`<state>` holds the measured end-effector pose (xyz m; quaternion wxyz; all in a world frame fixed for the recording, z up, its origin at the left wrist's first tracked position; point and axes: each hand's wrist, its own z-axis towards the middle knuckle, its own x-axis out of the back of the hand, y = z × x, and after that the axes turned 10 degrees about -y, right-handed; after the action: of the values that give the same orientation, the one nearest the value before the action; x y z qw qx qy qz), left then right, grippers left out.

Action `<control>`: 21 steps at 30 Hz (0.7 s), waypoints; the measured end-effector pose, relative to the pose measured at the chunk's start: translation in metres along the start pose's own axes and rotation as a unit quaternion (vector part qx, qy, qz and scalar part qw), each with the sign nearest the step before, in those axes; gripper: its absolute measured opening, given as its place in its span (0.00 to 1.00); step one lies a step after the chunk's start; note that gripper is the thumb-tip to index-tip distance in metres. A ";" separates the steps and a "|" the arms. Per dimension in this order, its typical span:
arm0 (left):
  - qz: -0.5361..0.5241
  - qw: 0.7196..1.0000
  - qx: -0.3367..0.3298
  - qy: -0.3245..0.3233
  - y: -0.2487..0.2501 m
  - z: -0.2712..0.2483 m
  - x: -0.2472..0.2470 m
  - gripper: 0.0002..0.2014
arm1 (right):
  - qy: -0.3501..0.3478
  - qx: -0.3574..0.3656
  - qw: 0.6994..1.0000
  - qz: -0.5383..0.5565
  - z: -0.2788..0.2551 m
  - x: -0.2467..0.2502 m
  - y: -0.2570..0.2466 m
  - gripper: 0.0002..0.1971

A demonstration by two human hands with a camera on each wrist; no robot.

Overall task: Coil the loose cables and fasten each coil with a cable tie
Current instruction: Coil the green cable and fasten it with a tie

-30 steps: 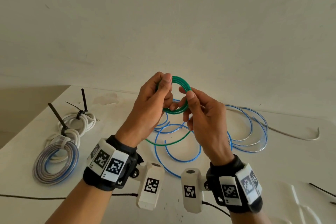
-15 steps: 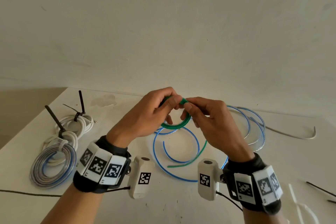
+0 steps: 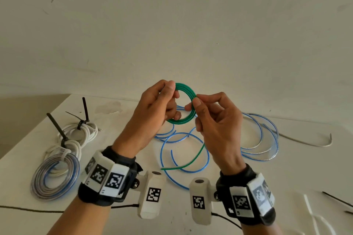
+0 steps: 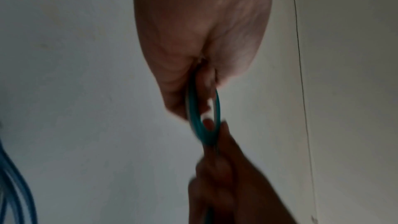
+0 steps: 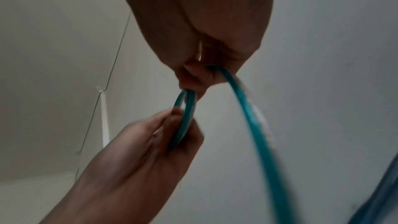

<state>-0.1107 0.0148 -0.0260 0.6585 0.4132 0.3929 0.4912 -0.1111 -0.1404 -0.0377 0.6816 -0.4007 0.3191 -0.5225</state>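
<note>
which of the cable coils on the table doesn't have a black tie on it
The striped blue-grey coil nearest the camera at left; it wears a white band, while both white coils behind it carry black ties.

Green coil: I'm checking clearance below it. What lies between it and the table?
In the head view, loose blue cable loops lie on the table under the green coil.

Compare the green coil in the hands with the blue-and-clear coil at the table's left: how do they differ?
The green coil is held in the air, pinched by the left hand and right hand; the blue-and-clear coil lies flat on the table. The green coil has no tie and trails a loose tail; the blue-and-clear coil is bound with a white tie. The green coil looks smaller. Both are round, multi-turn coils.
</note>
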 end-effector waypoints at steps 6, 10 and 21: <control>0.066 0.977 0.118 -0.163 0.007 -0.009 0.020 0.20 | -0.134 -0.030 0.985 -0.107 0.003 0.023 -0.004 0.01; 0.122 0.986 0.053 -0.099 -0.004 -0.004 0.014 0.21 | -0.100 -0.027 0.988 -0.118 0.004 0.025 -0.002 0.04; 0.043 0.996 -0.064 0.052 -0.002 -0.001 -0.007 0.18 | 0.027 -0.006 0.998 0.052 -0.004 -0.012 0.005 0.07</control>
<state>-0.1121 0.0080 -0.0278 0.6404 0.3604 0.3763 0.5643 -0.1153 -0.1290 -0.0442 0.6963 -0.3734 0.3608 -0.4955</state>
